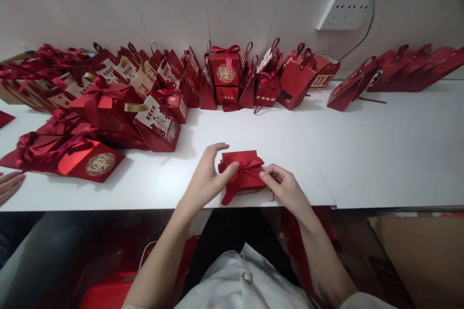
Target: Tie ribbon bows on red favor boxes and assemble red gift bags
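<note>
Both hands pinch the red satin ribbon (243, 174) that crosses a small red gift box (242, 170) lying at the near edge of the white table (362, 154), straight in front of the person. On the left hand (205, 178), thumb and forefinger close on the left loop of the bow, and the other fingers are spread open above the box. On the right hand (286, 186), the fingertips close on the right end of the ribbon.

I judge the box light and made of thin card, so it can dent under hard pressure. The ribbon is soft and smooth and may slip; it is better to hold it close to the knot and to steady the box by its side walls.

Farther away, many finished gift boxes (226, 75) stand along the wall, below a power strip (344, 11). At the far left edge lie the fingers of another person's hand (9, 184).
</note>
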Motion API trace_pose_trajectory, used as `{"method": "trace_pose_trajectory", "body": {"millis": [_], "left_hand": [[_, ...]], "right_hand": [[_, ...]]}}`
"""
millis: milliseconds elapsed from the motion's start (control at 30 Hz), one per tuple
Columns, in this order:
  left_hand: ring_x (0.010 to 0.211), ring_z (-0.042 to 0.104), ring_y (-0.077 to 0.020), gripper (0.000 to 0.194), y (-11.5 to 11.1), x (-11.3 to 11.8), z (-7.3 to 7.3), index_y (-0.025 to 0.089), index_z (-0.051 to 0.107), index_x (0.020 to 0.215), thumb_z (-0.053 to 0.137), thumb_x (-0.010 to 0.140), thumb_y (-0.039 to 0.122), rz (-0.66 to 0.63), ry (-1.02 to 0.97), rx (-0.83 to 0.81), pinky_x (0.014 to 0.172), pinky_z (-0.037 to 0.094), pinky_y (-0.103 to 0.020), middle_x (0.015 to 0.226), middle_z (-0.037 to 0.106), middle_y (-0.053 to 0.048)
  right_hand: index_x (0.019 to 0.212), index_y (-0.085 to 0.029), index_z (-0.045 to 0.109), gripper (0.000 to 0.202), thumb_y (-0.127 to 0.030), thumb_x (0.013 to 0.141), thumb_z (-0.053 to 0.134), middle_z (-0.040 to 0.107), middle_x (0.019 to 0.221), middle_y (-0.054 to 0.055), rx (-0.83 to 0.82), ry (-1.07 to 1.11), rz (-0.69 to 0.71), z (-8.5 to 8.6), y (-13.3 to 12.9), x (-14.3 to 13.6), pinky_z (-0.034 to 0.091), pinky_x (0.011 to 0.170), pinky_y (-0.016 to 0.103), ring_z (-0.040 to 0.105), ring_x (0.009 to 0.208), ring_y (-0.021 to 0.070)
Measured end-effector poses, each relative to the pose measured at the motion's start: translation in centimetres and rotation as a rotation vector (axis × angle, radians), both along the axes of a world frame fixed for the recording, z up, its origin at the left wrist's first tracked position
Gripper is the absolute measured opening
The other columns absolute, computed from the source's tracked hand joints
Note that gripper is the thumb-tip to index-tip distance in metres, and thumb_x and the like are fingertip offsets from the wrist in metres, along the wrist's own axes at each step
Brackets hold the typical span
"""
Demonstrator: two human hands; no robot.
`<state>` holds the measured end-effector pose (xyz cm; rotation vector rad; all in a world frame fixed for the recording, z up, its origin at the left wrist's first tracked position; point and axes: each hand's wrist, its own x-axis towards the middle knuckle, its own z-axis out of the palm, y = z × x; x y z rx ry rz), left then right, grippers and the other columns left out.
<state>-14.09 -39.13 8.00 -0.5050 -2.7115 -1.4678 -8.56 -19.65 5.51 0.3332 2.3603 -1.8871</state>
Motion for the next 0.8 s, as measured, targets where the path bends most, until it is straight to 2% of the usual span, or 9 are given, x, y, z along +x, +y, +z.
{"method": "trace_pose_trajectory", "body": {"millis": [67, 167, 367, 500, 667, 800], "left_hand": [[0.115, 0.052, -0.0211, 0.034, 1.5, -0.1, -0.4, 0.022, 0.050, 0.114, 0.056, 0.083, 0.034, -0.057, -0.045, -0.011, 0.100, 0.041, -0.038, 0.121, 0.055, -0.008], [0.113, 0.052, -0.0211, 0.029, 2.1, 0.0, -1.2, 0.022, 0.052, 0.111, 0.057, 0.083, 0.029, -0.059, -0.058, -0.014, 0.100, 0.040, -0.038, 0.119, 0.054, -0.008], [0.112, 0.052, -0.0194, 0.030, 2.1, 0.0, -1.9, 0.021, 0.051, 0.109, 0.059, 0.082, 0.028, -0.032, -0.067, 0.028, 0.099, 0.041, -0.036, 0.117, 0.054, -0.006], [0.110, 0.053, -0.0188, 0.028, 2.3, -0.1, -2.0, 0.021, 0.052, 0.107, 0.060, 0.081, 0.027, -0.016, -0.085, 0.048, 0.098, 0.041, -0.035, 0.114, 0.054, -0.006], [0.109, 0.054, -0.0186, 0.030, 2.2, -0.2, -2.2, 0.021, 0.052, 0.107, 0.061, 0.081, 0.030, -0.018, -0.106, 0.061, 0.097, 0.042, -0.034, 0.114, 0.055, -0.005], [0.110, 0.054, -0.0185, 0.030, 2.1, -0.2, -2.1, 0.022, 0.052, 0.108, 0.061, 0.080, 0.030, -0.019, -0.099, 0.061, 0.097, 0.042, -0.034, 0.114, 0.055, -0.005]], "right_hand": [[0.065, -0.020, 0.046, 0.034, -0.049, 0.080, 0.054, 0.043, 0.058, -0.005, 0.067, 0.034, -0.002, 0.2, 0.0, 0.3, 0.034, 0.042, 0.022, 0.040, 0.045, 0.0088], [0.063, -0.020, 0.048, 0.032, -0.044, 0.083, 0.051, 0.046, 0.059, -0.003, 0.172, 0.093, 0.007, 0.8, 0.1, 1.0, 0.036, 0.050, 0.023, 0.044, 0.054, 0.0112], [0.060, -0.019, 0.051, 0.038, -0.047, 0.086, 0.045, 0.055, 0.057, -0.002, 0.101, -0.088, 0.110, 1.6, 0.0, 2.8, 0.033, 0.041, 0.022, 0.040, 0.040, 0.0077], [0.064, -0.019, 0.052, 0.035, -0.046, 0.085, 0.046, 0.056, 0.057, -0.002, -0.001, -0.191, 0.182, 0.7, -0.2, 3.5, 0.031, 0.037, 0.019, 0.041, 0.039, 0.0064], [0.070, -0.018, 0.053, 0.034, -0.049, 0.083, 0.049, 0.051, 0.055, -0.004, -0.152, -0.199, 0.243, -0.9, -0.4, 3.8, 0.030, 0.033, 0.017, 0.040, 0.036, 0.0052], [0.071, -0.017, 0.054, 0.034, -0.047, 0.085, 0.048, 0.054, 0.062, -0.003, -0.051, -0.193, 0.268, -1.8, -0.2, 3.7, 0.034, 0.034, 0.017, 0.042, 0.039, 0.0048]]}}
